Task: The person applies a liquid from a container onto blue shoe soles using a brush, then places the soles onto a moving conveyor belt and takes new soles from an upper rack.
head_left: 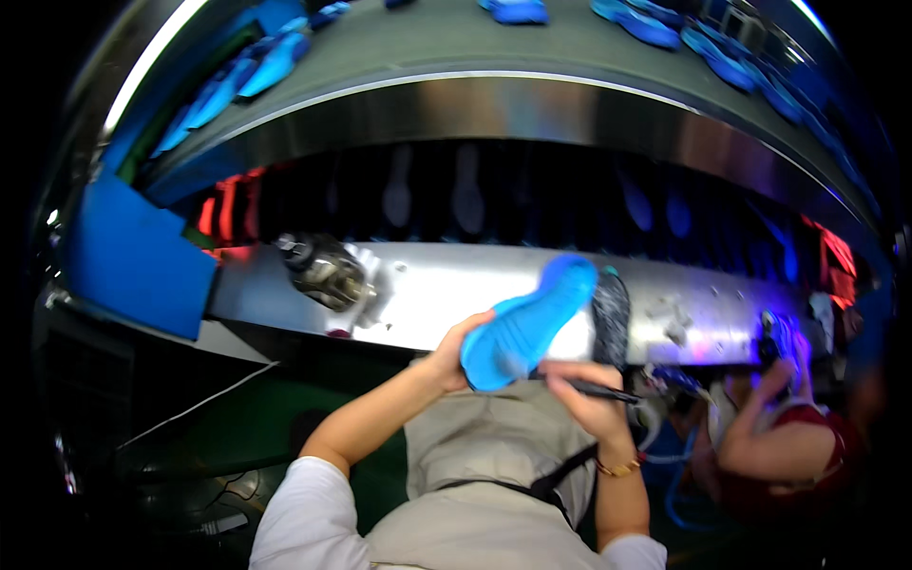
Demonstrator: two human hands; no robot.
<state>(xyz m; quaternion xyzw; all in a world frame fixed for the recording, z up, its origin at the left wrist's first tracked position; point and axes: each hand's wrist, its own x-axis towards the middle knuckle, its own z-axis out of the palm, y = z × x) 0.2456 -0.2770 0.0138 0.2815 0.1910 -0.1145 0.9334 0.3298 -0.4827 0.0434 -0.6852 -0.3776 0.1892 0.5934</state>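
A bright blue shoe sole (pixel 537 318) is tilted in front of me above the metal bench. My left hand (pixel 454 350) grips its near left edge, with the fingers partly hidden beneath it. In my right hand (pixel 591 399) is a slim black-handled brush (pixel 608 390), its blurred pale tip touching the near end of the sole. A dark, textured shoe-shaped piece (pixel 611 318) lies on the bench just right of the sole.
On the metal bench (pixel 437 275) a dark metal device (pixel 328 274) stands to the left. More blue soles (pixel 646 24) lie on the green conveyor (pixel 399 47) beyond. At the right a co-worker (pixel 788 437) works under violet light. A blue panel (pixel 142 256) stands at the left.
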